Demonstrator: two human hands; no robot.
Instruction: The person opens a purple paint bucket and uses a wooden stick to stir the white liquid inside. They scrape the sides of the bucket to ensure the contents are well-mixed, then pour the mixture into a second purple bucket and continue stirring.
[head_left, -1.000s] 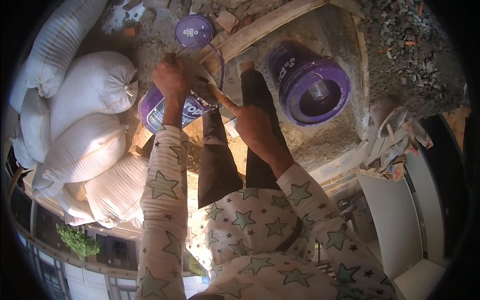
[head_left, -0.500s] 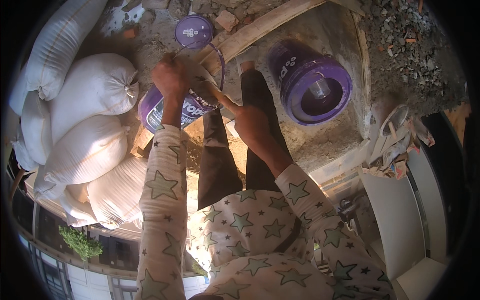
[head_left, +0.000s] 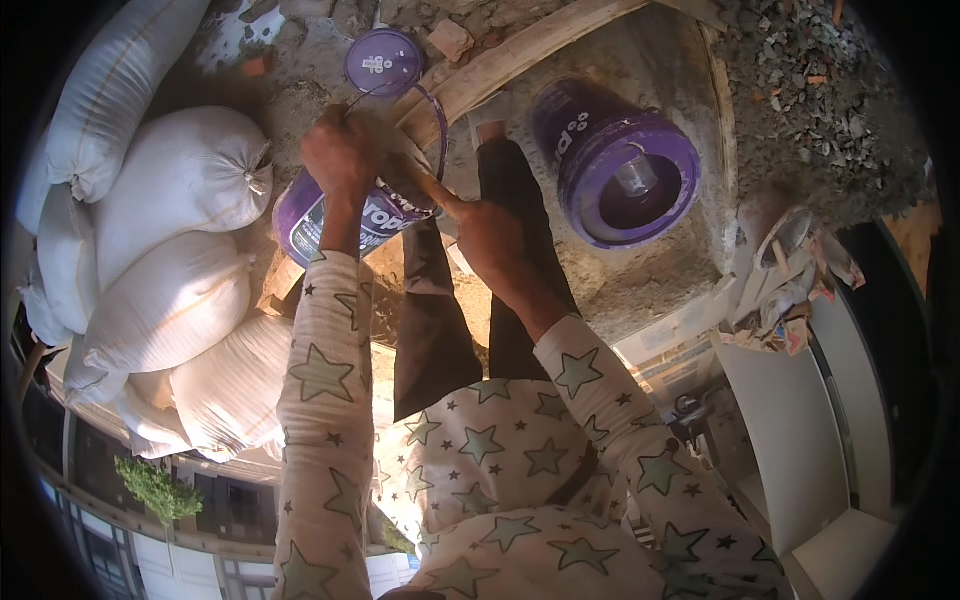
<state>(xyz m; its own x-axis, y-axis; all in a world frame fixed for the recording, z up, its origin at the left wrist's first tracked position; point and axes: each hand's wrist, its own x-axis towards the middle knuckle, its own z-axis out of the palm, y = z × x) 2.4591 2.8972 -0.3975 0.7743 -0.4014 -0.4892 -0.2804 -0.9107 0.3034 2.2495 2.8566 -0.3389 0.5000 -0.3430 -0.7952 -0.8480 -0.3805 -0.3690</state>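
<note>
A purple bucket [head_left: 298, 218] with a thin handle leans tilted in front of me, left of my legs. My left hand [head_left: 340, 155] is closed at its upper rim, with a flat greyish surface beside the fingers; whether that is the bucket's inside or a blade I cannot tell. My right hand [head_left: 490, 240] is closed, forefinger stretched along a brown wooden-looking tool handle [head_left: 438, 191] that reaches to the bucket's mouth. The tool's working end is hard to make out. Pale residue coats the rim near it.
Full white sacks [head_left: 185, 180] are piled at the left. A second purple bucket [head_left: 628, 225] with a clear cup [head_left: 636, 178] inside stands at the right. A purple lid [head_left: 384, 62], a wooden plank [head_left: 530, 50] and rubble [head_left: 800, 90] lie farther off.
My right hand has shifted slightly left with the tool handle, toward the bucket. My left hand and the tilted bucket stay nearly the same.
</note>
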